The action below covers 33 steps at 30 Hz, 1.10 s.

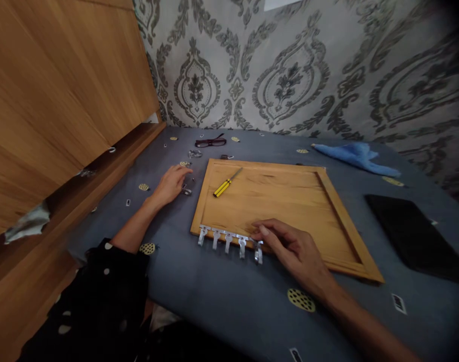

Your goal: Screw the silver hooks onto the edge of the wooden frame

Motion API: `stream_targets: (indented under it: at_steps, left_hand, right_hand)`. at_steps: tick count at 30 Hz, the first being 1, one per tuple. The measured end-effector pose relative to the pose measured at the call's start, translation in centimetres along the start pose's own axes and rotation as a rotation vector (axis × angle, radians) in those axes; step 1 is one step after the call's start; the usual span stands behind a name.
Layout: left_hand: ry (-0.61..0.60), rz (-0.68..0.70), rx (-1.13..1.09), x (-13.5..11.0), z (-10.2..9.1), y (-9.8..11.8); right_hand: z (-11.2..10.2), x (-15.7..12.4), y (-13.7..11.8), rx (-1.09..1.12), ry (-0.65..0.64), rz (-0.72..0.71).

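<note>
Head view, looking down on a grey cloth-covered surface (221, 296). Dead centre lies a wooden panel (282, 211) with a raised frame round it, like a shallow tray. Inside that frame there is just one thing, a screwdriver (226, 184) with a yellow and black handle, up at the panel's ten o'clock corner, its tip pointing to one o'clock.

Along the panel's near edge, at seven o'clock, a metal hook rail (230, 239) sits against the wood, its hooks hanging off onto the cloth. The right hand (293, 249) is down on the panel, fingers (265, 230) curled and touching the right end of that rail. It looks like a light pinch on the rail's end, though whether the fingers truly close round it, I cannot tell.

Over at nine o'clock from the panel, the left hand (171, 183) rests palm down on the cloth, fingers loosely spread, gripping nothing. Its fingertips are just beside a small metal fitting (187, 191), with another small metal piece (194, 154) a little farther back.

At twelve o'clock, near the patterned wall (289, 65), a pair of glasses (211, 142) lies folded open. At two o'clock, a blue rag (352, 155) is crumpled on the cloth. At three o'clock, well apart from the panel, lies a flat black slab (414, 236). A wooden cabinet (56, 90) fills the left side.
</note>
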<state>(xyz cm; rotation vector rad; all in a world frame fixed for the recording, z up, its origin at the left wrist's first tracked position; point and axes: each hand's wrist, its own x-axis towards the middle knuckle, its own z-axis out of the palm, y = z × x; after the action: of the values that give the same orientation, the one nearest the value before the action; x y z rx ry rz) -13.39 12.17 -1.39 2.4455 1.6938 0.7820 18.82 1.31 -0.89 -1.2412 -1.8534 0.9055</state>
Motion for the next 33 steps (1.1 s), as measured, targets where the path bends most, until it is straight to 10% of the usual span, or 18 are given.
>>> stream_targets:
  at_steps: [25,33]
  left_hand:
    - [-0.145,0.023,-0.02,0.3,0.1,-1.6]
    - [-0.353,0.067,-0.049,0.4,-2.3,-1.8]
  right_hand:
    - [0.0,-0.2,0.0,0.015,-0.007,0.001]
    - [-0.2,0.0,0.1,-0.026,-0.04,0.019]
